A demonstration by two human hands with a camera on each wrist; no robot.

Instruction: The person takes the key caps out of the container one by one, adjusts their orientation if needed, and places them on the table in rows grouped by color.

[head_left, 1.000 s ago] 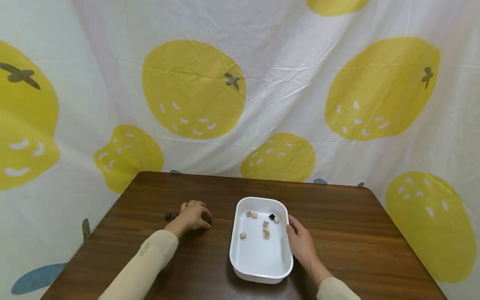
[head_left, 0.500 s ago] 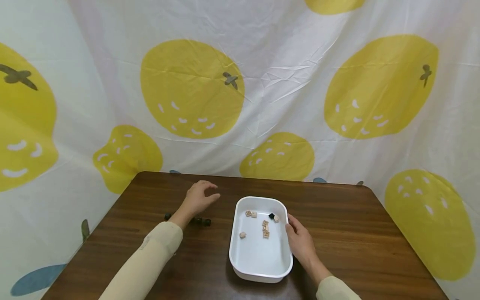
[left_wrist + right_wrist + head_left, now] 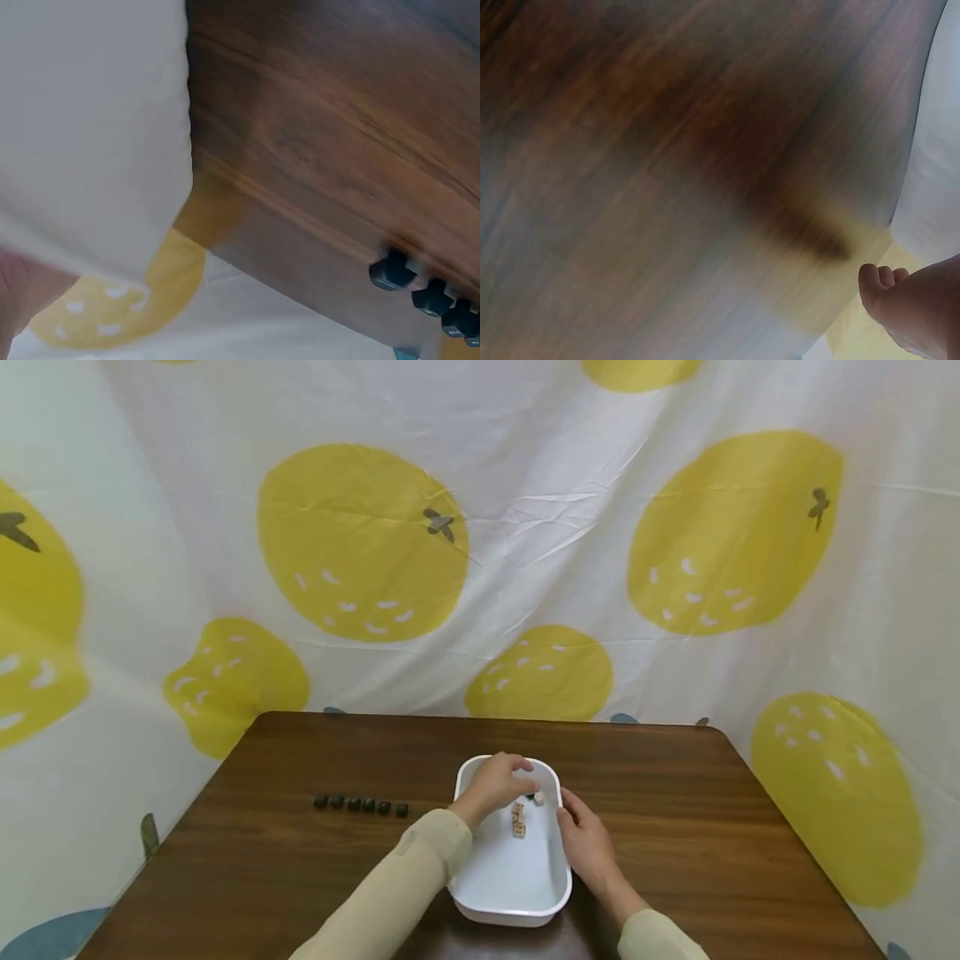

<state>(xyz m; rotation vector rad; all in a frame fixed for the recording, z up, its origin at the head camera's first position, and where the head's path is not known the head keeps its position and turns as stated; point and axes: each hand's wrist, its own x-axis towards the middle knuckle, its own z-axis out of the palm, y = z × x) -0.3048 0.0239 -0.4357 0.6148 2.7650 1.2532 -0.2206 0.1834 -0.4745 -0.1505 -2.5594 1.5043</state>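
Our left hand (image 3: pixel 493 785) has swung over the white tray (image 3: pixel 517 889), thumb and fingers apart; our right hand (image 3: pixel 588 843) touches its side, grip unclear. We should lower gently, not nudging the beige cubes (image 3: pixel 519 831) inside.

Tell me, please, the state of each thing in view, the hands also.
Tray: upright on the table.
Left hand: over the tray's far end, thumb and finger apart.
Right hand: gripping the tray's right side.
Black cubes: six in a row on the table, left of the tray.
Pale pieces: inside the tray, some possibly hidden.
Cloth: hanging, creased.
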